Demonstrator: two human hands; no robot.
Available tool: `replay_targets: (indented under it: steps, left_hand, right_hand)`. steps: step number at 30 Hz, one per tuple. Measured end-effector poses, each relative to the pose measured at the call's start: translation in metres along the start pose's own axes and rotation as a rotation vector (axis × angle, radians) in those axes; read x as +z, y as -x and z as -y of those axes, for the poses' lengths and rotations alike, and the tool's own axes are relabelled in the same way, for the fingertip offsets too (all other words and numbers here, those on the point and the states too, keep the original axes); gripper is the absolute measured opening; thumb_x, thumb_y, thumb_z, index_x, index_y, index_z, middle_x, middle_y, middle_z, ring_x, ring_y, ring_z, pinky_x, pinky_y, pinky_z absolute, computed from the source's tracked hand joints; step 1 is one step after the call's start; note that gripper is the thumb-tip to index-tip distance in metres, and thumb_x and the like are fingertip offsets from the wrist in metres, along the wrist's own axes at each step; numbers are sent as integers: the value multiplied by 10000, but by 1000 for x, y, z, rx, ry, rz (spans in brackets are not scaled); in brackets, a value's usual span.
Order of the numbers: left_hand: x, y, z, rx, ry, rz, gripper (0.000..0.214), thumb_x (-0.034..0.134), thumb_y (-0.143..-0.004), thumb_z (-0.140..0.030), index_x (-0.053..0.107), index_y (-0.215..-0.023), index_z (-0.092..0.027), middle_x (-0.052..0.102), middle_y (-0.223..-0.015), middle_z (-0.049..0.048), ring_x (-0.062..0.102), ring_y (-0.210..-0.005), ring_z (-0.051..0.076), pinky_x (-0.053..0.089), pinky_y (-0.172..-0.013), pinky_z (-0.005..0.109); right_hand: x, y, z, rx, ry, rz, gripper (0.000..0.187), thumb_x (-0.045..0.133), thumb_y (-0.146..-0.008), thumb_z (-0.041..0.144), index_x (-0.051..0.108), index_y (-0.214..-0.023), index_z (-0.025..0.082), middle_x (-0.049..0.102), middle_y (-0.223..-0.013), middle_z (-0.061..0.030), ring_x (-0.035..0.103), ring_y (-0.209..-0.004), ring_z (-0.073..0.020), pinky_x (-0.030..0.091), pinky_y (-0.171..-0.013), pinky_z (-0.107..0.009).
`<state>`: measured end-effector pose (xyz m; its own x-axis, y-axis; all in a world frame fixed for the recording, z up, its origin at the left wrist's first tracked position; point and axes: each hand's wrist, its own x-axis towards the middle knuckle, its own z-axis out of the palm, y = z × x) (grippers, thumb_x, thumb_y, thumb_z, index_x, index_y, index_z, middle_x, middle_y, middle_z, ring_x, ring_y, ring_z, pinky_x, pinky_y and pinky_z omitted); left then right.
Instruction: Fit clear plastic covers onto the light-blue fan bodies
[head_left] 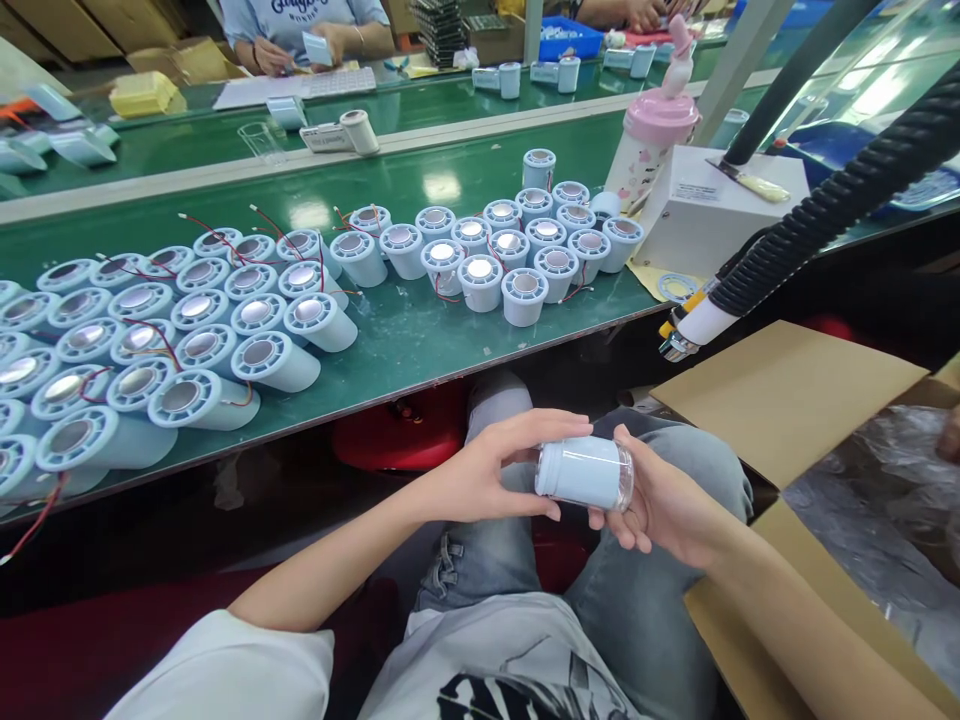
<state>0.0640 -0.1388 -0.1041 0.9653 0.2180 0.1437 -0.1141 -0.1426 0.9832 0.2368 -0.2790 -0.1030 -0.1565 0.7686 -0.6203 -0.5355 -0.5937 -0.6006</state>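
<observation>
Above my lap, a light blue cylindrical housing [589, 472] lies on its side between my two hands, with clear plastic around it that shows at its right end. The fingers and thumb of my left hand [499, 468] are curved about its left end. My right hand [667, 505] grips the right end, thumb on top and fingertips below. On the green table ahead, many similar light blue housings [525, 290] stand in groups, several with thin red wires coming out of their round tops.
An open cardboard box [795, 395] with clear plastic bags [877, 530] stands at my right. A black coiled hose [817, 200] with a metal tip hangs above it. A pink-lidded cup [656, 130] and a pale metal box [697, 215] sit at the table's right. Opposite, a person [307, 35] handles a light blue piece.
</observation>
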Motion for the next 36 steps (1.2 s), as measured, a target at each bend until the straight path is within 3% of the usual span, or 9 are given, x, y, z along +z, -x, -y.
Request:
replay_targets:
  steps: [5, 9, 12, 14, 18, 22, 29, 32, 36]
  left_hand:
    - [4, 2, -8, -130, -5, -65, 617, 765, -749, -277, 539, -1322, -264, 553, -1313, 103, 549, -1202, 260, 550, -888, 321]
    - [4, 4, -10, -266, 140, -97, 645, 747, -769, -308, 482, -1354, -242, 575, -1266, 108, 620, -1089, 246, 562, -871, 347]
    - [2, 4, -10, -323, 278, -62, 657, 723, -795, -328, 432, -1380, -257, 602, -1233, 112, 661, -1000, 239, 578, -803, 352]
    - [-1, 4, -11, -337, 293, -29, 667, 714, -805, -346, 419, -1398, -266, 625, -1193, 107, 676, -933, 224, 580, -766, 347]
    - [-6, 3, -14, -239, 163, -2, 734, 786, -732, -270, 469, -1394, -291, 547, -1347, 90, 602, -1135, 241, 519, -967, 380]
    - [-7, 4, -12, -229, 247, 23, 703, 727, -787, -187, 442, -1421, -290, 528, -1385, 73, 570, -1210, 245, 492, -1019, 388]
    - [-4, 4, 1, -367, 362, 39, 738, 693, -796, -198, 380, -1448, -342, 600, -1322, 1, 604, -1164, 227, 468, -998, 387]
    - [-13, 0, 5, -504, 301, 35, 654, 667, -790, -337, 431, -1396, -407, 697, -1139, -22, 670, -893, 175, 523, -838, 355]
    - [-34, -30, 17, -568, -268, -159, 545, 545, -809, -575, 579, -1276, -296, 717, -941, 11, 599, -625, 151, 510, -583, 299]
  right_hand:
    - [-4, 0, -7, -71, 173, -62, 643, 274, -939, 674, 608, -787, 146, 647, -570, -62, 580, -387, -114, 450, -342, -164]
    - [-13, -1, -12, -738, 672, -308, 277, 535, -946, 313, 511, -1209, 230, 632, -1233, -114, 678, -1000, -224, 583, -841, -376]
    - [-17, 0, -12, -1091, 1007, -174, 545, 590, -866, 71, 489, -1301, 381, 368, -1522, 2, 419, -1356, -246, 411, -1099, -456]
    - [-17, 0, -12, -1039, 1018, -125, 584, 632, -848, 73, 523, -1286, 444, 439, -1471, 44, 423, -1355, -236, 432, -1093, -420]
    - [-15, 0, -11, -728, 563, -35, 581, 743, -805, 246, 525, -1279, 502, 619, -1270, 39, 618, -1145, -236, 573, -906, -349]
    - [-14, 2, -9, -582, 372, -11, 482, 751, -795, 259, 610, -1224, 426, 679, -1146, 12, 675, -976, -245, 597, -784, -354]
    - [-8, 0, -11, -515, 495, -62, 522, 636, -818, 126, 584, -1294, 334, 719, -800, 18, 691, -711, -213, 575, -759, -362]
    - [0, -1, -7, -534, 517, -101, 493, 653, -838, 231, 562, -1311, 340, 739, -944, 35, 709, -794, -206, 569, -804, -357]
    - [-29, 22, 20, -656, 607, -350, 319, 592, -894, 417, 668, -1185, 310, 719, -1114, 18, 688, -926, -199, 533, -853, -313]
